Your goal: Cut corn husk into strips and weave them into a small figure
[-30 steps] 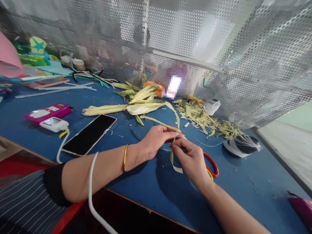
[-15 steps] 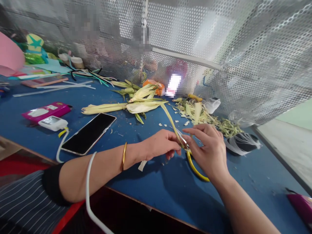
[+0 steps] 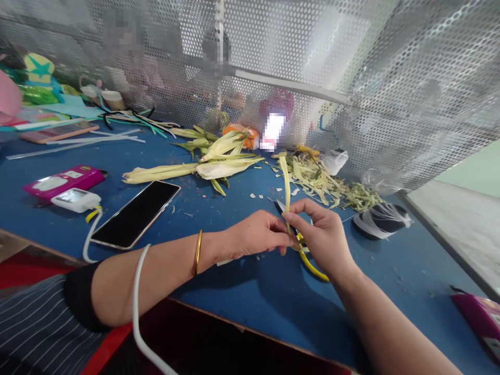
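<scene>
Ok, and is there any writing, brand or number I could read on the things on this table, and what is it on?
None can be read for certain.
Purple case: small pale markings, too blurred.
White gadget: display too small and blurred.
Lit screen: blocked out by pixelation.
Purple object at the right edge: pale patches, illegible.
Dark phone: screen shows no text.
</scene>
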Action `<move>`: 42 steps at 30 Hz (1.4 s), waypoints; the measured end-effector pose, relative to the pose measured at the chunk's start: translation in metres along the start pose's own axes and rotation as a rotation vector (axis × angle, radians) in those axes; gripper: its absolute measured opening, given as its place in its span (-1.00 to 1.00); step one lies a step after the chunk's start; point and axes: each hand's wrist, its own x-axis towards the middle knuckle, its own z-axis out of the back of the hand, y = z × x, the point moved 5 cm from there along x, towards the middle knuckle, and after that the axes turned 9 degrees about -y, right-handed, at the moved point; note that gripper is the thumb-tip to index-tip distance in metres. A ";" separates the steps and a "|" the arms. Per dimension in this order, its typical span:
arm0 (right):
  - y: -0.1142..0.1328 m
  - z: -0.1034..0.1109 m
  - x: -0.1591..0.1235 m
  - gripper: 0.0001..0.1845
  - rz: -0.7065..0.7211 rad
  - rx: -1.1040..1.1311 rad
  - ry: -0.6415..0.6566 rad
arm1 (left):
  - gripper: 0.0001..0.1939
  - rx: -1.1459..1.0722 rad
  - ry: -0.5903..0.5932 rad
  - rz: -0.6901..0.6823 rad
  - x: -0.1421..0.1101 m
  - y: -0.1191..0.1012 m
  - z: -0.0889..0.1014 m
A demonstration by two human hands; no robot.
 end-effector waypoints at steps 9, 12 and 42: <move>0.006 -0.005 -0.006 -0.84 0.214 -0.075 -0.018 | -0.76 0.058 0.062 -0.035 0.000 -0.001 -0.004; 0.005 -0.007 -0.008 -0.84 0.221 -0.090 -0.031 | -0.76 0.040 0.086 -0.020 0.000 -0.001 -0.005; 0.007 -0.012 -0.012 -0.77 0.562 -0.380 0.073 | -0.88 -0.597 -0.451 0.117 0.011 0.011 0.031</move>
